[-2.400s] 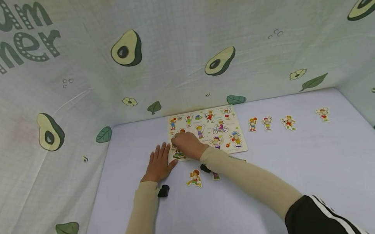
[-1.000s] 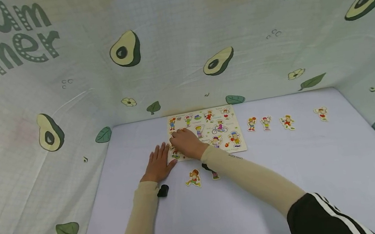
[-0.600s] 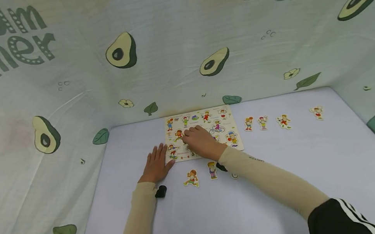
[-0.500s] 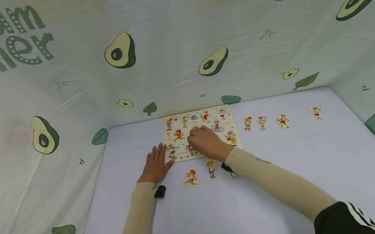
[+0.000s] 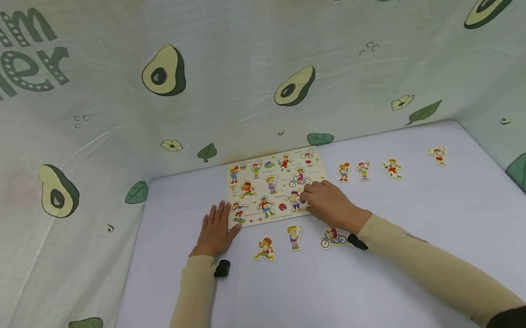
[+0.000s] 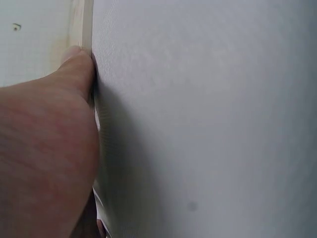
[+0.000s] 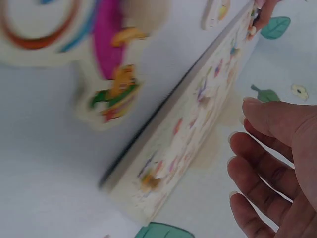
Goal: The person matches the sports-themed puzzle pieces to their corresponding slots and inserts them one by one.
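Observation:
A wooden puzzle board (image 5: 259,192) with printed cartoon children doing sports lies against the back of the table. My left hand (image 5: 212,233) lies flat on the table with fingers spread, fingertips and thumb at the board's lower left edge. In the left wrist view, the thumb (image 6: 77,72) touches the board's side. Over the board's lower right corner is my right hand (image 5: 332,205), hiding the figure there. Seen from the right wrist, its loosely bent fingers (image 7: 267,163) hold nothing. Below that hand lies a bicycle puzzle piece (image 5: 333,238).
In front of the board are a running-child piece (image 5: 265,249) and a piece with a bat (image 5: 294,238). Several pieces lie right of it, among them a footballer piece (image 5: 392,169) and a red-skirted piece (image 5: 437,156). A printed cloth (image 5: 229,53) hangs behind.
My right hand has moved right across the board, from its lower left figures to its lower right corner, uncovering those figures and the bicycle piece. My left hand has stayed at the board's edge.

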### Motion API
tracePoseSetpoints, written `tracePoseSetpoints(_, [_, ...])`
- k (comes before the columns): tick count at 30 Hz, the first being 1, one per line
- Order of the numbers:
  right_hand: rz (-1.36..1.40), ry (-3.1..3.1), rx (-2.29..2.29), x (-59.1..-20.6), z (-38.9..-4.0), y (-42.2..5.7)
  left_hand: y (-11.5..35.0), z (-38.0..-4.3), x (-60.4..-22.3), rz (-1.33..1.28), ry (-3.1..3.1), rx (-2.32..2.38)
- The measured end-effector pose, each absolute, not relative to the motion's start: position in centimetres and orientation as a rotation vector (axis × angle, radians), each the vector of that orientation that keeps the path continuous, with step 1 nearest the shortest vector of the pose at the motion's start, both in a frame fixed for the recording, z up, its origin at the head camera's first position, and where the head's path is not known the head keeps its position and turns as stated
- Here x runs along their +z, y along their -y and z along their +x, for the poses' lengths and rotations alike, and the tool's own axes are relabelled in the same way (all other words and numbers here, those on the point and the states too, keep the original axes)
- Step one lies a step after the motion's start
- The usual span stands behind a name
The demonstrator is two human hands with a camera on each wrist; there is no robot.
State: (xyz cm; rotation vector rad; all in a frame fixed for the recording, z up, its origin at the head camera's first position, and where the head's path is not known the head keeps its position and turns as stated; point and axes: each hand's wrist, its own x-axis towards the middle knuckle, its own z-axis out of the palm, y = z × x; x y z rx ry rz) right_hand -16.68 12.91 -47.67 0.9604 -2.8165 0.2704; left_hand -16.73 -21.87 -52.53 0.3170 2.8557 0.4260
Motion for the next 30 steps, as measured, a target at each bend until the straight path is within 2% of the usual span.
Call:
tracePoseSetpoints(16, [1.017,2.855,0.324,-49.6,-12.5,-17.5,22.0,-17.2,-52.9,0.299,-2.824,0.403])
tracePoseSetpoints(30, [1.107,2.812,0.365,-50.6,-11.2,-17.9,21.9,-17.0,-52.8,0.304,-2.836,0.422])
